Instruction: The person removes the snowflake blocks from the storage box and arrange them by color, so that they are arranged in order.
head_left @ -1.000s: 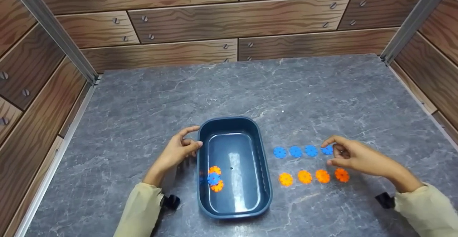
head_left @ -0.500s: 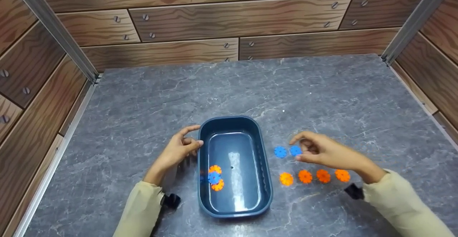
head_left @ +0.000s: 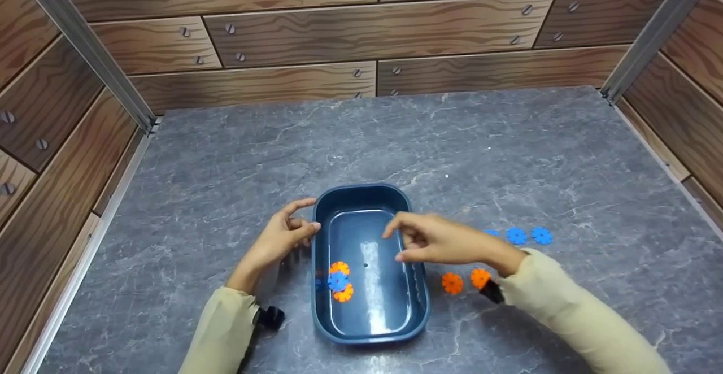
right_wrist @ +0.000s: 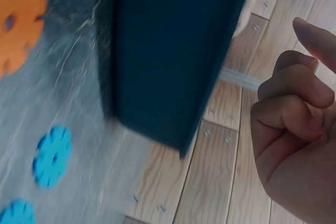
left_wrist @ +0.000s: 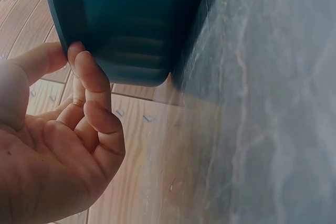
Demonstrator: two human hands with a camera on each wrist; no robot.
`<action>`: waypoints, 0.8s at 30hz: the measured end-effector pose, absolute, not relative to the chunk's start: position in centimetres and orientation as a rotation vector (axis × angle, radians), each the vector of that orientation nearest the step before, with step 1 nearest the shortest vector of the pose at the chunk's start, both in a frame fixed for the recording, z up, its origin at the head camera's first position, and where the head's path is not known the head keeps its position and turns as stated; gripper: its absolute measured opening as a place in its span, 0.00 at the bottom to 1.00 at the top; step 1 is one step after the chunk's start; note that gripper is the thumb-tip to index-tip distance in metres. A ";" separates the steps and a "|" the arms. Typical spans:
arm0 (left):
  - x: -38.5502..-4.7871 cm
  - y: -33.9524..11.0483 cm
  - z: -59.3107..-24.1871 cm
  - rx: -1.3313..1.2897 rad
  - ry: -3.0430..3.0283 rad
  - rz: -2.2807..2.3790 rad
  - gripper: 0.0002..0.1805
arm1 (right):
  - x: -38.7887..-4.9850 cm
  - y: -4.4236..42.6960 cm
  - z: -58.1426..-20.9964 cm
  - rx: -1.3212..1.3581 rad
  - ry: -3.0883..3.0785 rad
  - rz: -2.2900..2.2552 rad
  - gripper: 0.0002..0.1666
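Note:
A deep dark-blue plastic tray (head_left: 377,333) stands at the near middle of the table. My left hand (head_left: 277,241) holds its left rim between thumb and fingers; in the left wrist view those fingertips (left_wrist: 76,53) meet the tray's edge. My right hand (head_left: 438,241) hovers over the right rim, index finger and thumb apart, other fingers curled, nothing visible between them. Inside the tray, a blue notched disc (head_left: 338,281) lies between orange discs (head_left: 343,293). Blue discs (head_left: 516,235) and orange discs (head_left: 451,283) lie right of it, some hidden by my right arm.
The grey marbled table (head_left: 429,137) is bounded by wood-patterned walls (head_left: 316,35) at the back and sides. Metal posts (head_left: 649,35) stand at the back corners. A black wrist camera (head_left: 491,291) hangs below my right sleeve, close to the orange discs.
My right hand has swept left from the blue row's right end to above the tray's right rim. The two rightmost blue discs are uncovered again. The left hand and tray stay put.

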State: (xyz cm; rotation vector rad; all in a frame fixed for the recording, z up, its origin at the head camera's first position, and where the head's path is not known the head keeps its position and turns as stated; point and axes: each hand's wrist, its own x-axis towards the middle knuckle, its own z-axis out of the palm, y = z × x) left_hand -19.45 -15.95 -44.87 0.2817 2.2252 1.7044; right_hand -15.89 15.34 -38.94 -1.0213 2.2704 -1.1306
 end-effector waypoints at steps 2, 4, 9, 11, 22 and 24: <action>-19.5 -16.0 -44.9 0.274 2.229 1.700 0.30 | -16.1 14.3 -39.1 -1.033 2.259 -1.109 0.20; -19.5 -16.0 -44.8 0.269 2.236 1.692 0.30 | -16.3 13.4 -39.3 -1.036 2.243 -1.086 0.20; -19.4 -16.0 -44.7 0.263 2.238 1.684 0.30 | -16.8 11.3 -40.0 -1.053 2.231 -1.010 0.20; -19.5 -16.0 -44.8 0.260 2.230 1.688 0.30 | -17.0 10.6 -40.4 -1.061 2.239 -0.967 0.20; -19.5 -16.1 -44.9 0.299 2.199 1.694 0.30 | -17.7 7.6 -42.4 -1.144 2.266 -0.746 0.20; -19.5 -16.1 -44.9 0.296 2.194 1.695 0.30 | -17.8 7.2 -42.6 -1.149 2.247 -0.735 0.20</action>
